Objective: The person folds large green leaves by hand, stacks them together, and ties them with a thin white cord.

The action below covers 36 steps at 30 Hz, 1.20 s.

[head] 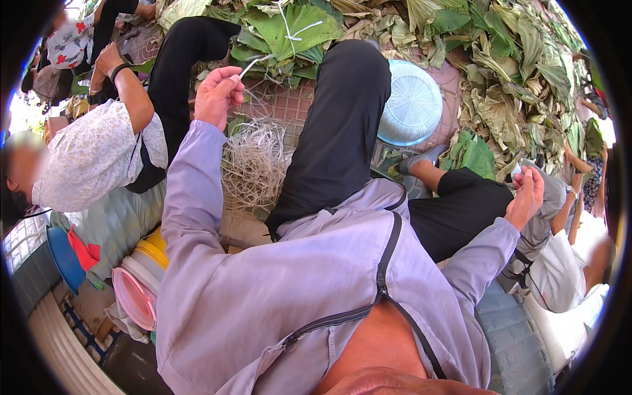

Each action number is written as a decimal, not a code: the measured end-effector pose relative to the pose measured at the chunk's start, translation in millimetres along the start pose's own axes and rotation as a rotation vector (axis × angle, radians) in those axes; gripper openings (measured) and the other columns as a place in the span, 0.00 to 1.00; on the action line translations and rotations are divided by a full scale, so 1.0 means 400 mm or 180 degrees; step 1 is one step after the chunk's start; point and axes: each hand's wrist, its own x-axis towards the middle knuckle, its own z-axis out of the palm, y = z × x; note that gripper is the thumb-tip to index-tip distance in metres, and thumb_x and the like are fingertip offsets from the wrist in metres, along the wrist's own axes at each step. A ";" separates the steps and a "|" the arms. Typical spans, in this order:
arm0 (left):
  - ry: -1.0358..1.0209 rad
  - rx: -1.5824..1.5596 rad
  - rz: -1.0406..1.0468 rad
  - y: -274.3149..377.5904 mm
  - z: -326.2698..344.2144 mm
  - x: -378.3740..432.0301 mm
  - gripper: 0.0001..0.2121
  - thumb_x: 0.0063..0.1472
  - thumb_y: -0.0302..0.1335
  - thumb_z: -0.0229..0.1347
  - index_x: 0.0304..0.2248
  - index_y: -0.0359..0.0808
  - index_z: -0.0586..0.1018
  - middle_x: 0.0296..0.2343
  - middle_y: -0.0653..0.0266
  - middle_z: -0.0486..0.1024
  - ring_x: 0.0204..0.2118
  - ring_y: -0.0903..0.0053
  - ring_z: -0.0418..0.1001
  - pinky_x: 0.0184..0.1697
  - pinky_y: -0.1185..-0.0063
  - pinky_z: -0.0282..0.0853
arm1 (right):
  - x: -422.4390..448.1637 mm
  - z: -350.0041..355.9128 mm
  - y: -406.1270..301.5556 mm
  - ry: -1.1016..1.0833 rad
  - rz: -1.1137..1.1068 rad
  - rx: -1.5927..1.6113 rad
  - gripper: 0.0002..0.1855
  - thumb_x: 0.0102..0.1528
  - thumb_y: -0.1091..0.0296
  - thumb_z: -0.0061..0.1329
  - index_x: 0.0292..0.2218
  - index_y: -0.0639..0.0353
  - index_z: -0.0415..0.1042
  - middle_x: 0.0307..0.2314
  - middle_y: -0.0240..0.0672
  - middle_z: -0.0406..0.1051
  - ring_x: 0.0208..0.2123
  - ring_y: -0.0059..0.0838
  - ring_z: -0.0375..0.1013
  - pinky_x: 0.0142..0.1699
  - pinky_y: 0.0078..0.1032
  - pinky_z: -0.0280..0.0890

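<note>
My left hand [218,94] pinches the end of a white plastic strip [254,63], which runs up towards a stack of green lotus leaves [289,32] tied crosswise with white strips. Below that bundle a tangled heap of white strips [254,165] lies on the tiled ground, to the left of my bent knee. Off to the far right, my right hand [527,196] is raised over my other leg with its fingers curled and thumb near the fingertips. Something small and pale shows at those fingertips; whether it is held I cannot tell.
An upturned light-blue plastic basket [411,103] stands beyond my knee. Dried and green leaves [518,89] are heaped at the top and right. People sit close on both sides. A pink plastic tub [133,298], a yellow-rimmed bucket [152,249] and a blue basin [64,259] stand at lower left.
</note>
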 end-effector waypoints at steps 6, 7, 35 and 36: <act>-0.0223 -0.0097 0.0943 0.188 0.107 -0.034 0.10 0.65 0.24 0.53 0.44 0.32 0.76 0.29 0.65 0.77 0.25 0.83 0.74 0.30 0.83 0.70 | -0.016 0.020 -0.006 0.0001 -0.0183 -0.0308 0.11 0.60 0.69 0.52 0.44 0.61 0.74 0.34 0.32 0.77 0.28 0.16 0.73 0.34 0.14 0.67; -0.0274 -0.0136 0.1091 0.219 0.132 -0.039 0.10 0.65 0.24 0.53 0.45 0.31 0.76 0.29 0.65 0.77 0.26 0.81 0.73 0.31 0.83 0.70 | -0.018 0.021 -0.010 0.0006 -0.0226 -0.0383 0.11 0.60 0.69 0.52 0.43 0.61 0.74 0.33 0.31 0.77 0.28 0.15 0.73 0.34 0.14 0.66; -0.3041 -0.0284 0.1859 0.703 0.963 -0.200 0.10 0.63 0.23 0.54 0.43 0.31 0.75 0.32 0.61 0.77 0.32 0.76 0.77 0.38 0.78 0.75 | -0.155 0.377 -0.563 -0.2915 -0.0561 0.1886 0.10 0.60 0.70 0.50 0.42 0.65 0.72 0.30 0.34 0.75 0.24 0.17 0.71 0.32 0.16 0.67; -0.3032 -0.0401 0.1832 0.722 0.969 -0.177 0.09 0.63 0.23 0.54 0.43 0.31 0.75 0.32 0.61 0.77 0.32 0.76 0.77 0.38 0.78 0.75 | -0.161 0.372 -0.555 -0.2810 -0.0471 0.1819 0.07 0.59 0.72 0.50 0.39 0.64 0.74 0.27 0.33 0.75 0.21 0.14 0.69 0.28 0.13 0.65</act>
